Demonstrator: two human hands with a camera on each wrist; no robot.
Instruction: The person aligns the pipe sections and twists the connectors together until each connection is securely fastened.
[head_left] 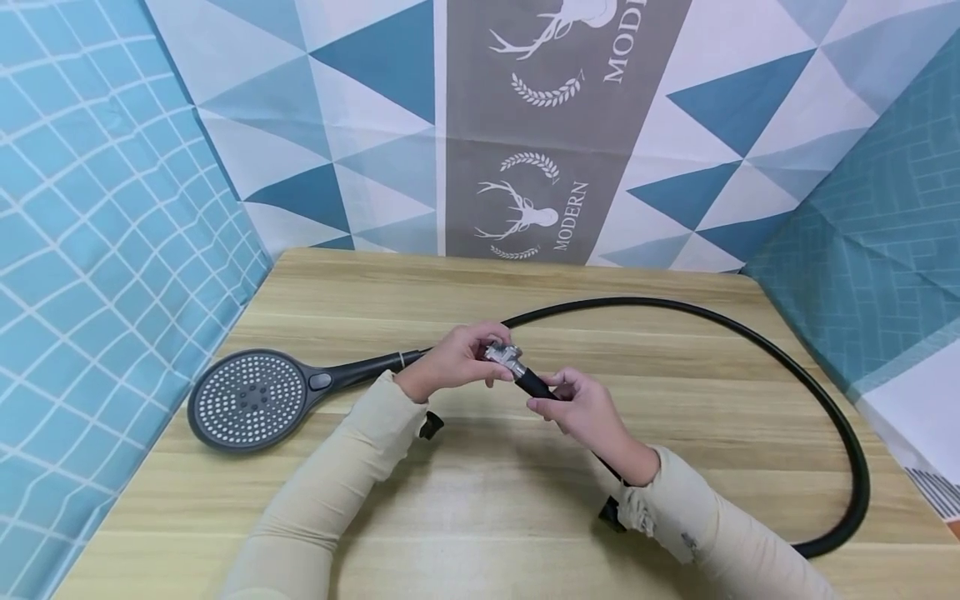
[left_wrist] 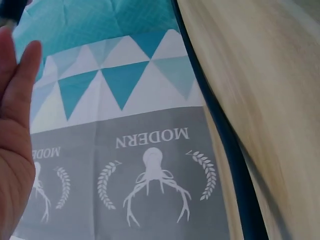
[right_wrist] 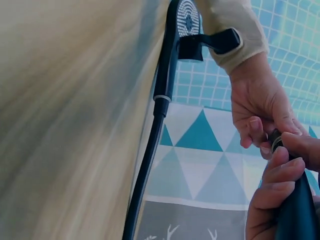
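Note:
Over the middle of the table, my left hand point(head_left: 452, 360) pinches a small silver metal fitting point(head_left: 504, 353) between thumb and fingers. My right hand point(head_left: 588, 414) grips the black end of the shower hose point(head_left: 533, 383) just below it. Fitting and hose end meet; whether they are screwed together I cannot tell. In the right wrist view the fingers of my right hand point(right_wrist: 275, 192) wrap the black hose end point(right_wrist: 297, 212), with my left hand point(right_wrist: 260, 97) beyond. A dark grey hand shower point(head_left: 251, 402) lies face up at the left, its handle running behind my left wrist.
The black hose point(head_left: 757, 337) loops from the handle across the back and right of the wooden table point(head_left: 465, 542). Black straps with camera mounts sit at my wrists. Patterned sheets point(head_left: 382, 75) stand behind the table, and blue tiled sheets point(head_left: 82, 208) flank the left side.

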